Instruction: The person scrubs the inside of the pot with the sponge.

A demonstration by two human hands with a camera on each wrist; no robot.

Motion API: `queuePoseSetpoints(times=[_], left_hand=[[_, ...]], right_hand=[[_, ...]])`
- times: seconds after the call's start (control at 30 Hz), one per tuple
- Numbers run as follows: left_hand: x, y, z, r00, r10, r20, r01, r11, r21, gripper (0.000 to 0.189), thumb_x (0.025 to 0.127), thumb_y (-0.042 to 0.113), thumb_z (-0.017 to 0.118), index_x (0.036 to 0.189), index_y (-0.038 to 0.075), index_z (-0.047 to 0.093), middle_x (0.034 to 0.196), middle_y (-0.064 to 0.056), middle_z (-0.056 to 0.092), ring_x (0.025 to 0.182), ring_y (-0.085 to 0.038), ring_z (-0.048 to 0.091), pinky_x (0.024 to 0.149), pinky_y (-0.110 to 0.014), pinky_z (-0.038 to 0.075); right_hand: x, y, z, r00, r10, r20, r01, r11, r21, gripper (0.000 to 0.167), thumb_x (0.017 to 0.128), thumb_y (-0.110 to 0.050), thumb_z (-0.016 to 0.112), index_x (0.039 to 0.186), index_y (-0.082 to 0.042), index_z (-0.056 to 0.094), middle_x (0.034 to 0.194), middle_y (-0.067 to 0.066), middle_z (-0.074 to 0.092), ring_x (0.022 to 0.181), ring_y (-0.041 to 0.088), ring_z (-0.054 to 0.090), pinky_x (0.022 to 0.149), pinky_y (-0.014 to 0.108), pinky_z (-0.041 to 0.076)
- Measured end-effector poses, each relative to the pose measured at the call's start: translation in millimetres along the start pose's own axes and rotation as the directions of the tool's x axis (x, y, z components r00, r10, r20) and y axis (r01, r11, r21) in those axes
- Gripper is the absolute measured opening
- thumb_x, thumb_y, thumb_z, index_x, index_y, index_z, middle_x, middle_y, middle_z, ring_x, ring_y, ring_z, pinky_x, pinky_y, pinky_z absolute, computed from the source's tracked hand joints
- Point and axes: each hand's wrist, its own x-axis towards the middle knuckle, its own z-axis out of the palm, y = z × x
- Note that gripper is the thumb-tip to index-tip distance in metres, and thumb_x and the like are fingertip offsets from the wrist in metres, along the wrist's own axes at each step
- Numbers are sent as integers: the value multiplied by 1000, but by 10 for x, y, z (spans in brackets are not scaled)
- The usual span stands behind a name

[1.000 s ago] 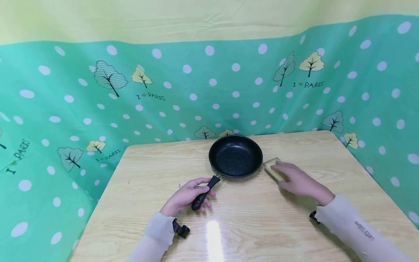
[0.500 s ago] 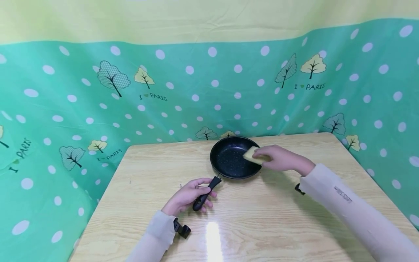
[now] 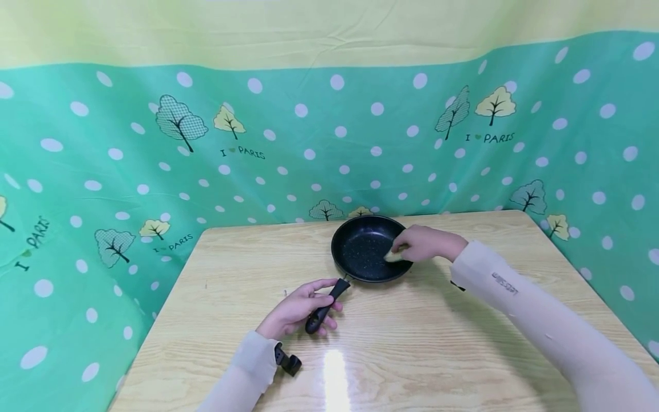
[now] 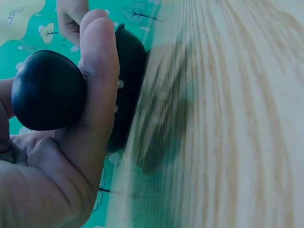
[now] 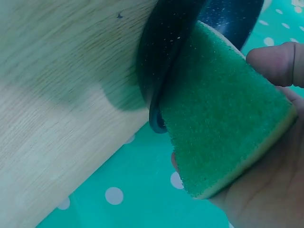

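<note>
A black frying pan [image 3: 362,249] with a speckled inside sits toward the back of the table. Its black handle [image 3: 323,312] points toward me and to the left. My left hand [image 3: 296,311] holds that handle, thumb over the top and fingers beneath; the rounded handle end [image 4: 47,90] shows close up in the left wrist view. With my right hand [image 3: 424,242] I grip a sponge [image 3: 393,256] inside the right part of the pan. The right wrist view shows the sponge's green scouring side [image 5: 228,114] against the pan rim, with yellow foam behind.
The light wood-grain table [image 3: 247,263] carries the pan. A green polka-dot curtain [image 3: 288,143] with printed trees hangs behind and at both sides. A bright light reflection lies on the table's near part.
My right hand has carried the sponge from the table at the pan's right, over the rim and into the pan, where it now tilts. The left hand keeps its hold on the handle.
</note>
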Motion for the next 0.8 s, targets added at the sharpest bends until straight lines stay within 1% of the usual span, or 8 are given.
queuePoseSetpoints(times=[0.07,0.2,0.37,0.53,0.8], left_hand=[[-3,-1,3,1000,0,-2,0,1000,-1,60,111,12,53,167,15,31,127,-26,66,77,-22,76,60,-32,61],[-6,2,12,1000,1,3,-1,1000,-5,60,111,13,54,166,13,31,128,-27,64,77,-22,76,60,-32,61],[3,2,16,1000,-1,15,1,1000,-4,61,111,15,54,167,12,29,127,-25,64,77,-21,76,61,-30,61],[4,1,14,1000,1,10,-1,1000,-4,60,112,15,53,167,11,29,125,-23,65,77,-21,76,61,-30,60],[3,-2,22,1000,6,-8,-6,1000,-7,58,112,14,51,166,13,32,123,-23,66,74,-21,76,59,-31,61]], right_hand=[[33,0,4,1000,16,26,-16,1000,-9,34,97,-7,56,124,-3,77,123,11,74,106,24,67,96,47,57],[93,-11,17,996,47,79,-45,999,-31,33,98,-9,53,119,-7,79,119,7,73,97,20,62,91,43,56],[147,-50,27,991,52,124,-43,997,-69,34,98,-9,51,114,-11,81,117,5,73,96,18,63,89,42,57],[166,-81,14,988,56,145,-43,995,-90,35,99,-8,50,114,-12,81,118,5,73,102,20,64,92,44,57],[165,-89,-8,981,62,186,-55,998,-43,37,100,-8,48,113,-15,81,125,6,72,109,22,63,97,45,55]])
